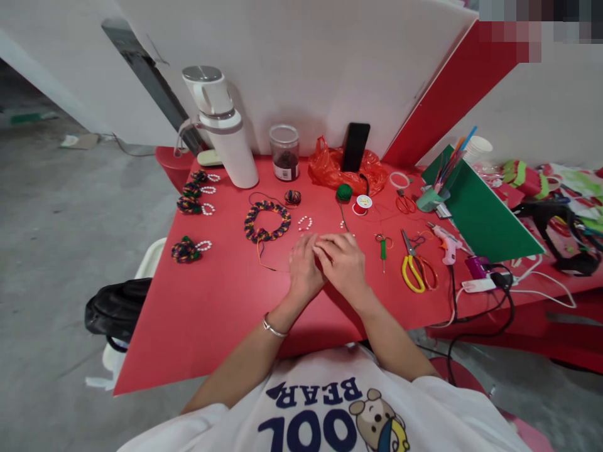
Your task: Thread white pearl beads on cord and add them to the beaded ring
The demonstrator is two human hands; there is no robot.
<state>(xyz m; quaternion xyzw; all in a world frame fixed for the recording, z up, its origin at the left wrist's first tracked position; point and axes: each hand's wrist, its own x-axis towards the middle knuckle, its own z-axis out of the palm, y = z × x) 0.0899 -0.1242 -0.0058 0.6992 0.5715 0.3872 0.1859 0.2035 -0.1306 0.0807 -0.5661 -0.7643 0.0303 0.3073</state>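
Observation:
My left hand (pixel 304 267) and my right hand (pixel 343 260) meet above the red table (pixel 226 314), their fingers pinched together. Whatever lies between the fingertips is too small to make out. Just beyond them is a small loop of white beads (pixel 305 223). A braided ring of multicoloured yarn (pixel 267 221) rests to the left, with an orange strand running toward my left hand. Behind my right hand sits a green yarn ball (pixel 343 193), its strand leading down to the fingers. A green-handled hook (pixel 383 248) lies to the right.
Scissors with yellow and orange handles (pixel 414 267), a pink glue gun (pixel 448 243) and a power strip (pixel 485 284) with cables are at right. Several beaded yarn pieces (pixel 186 250) line the left edge. A white flask (pixel 233 150), jar (pixel 284 154) and phone (pixel 355 146) stand behind.

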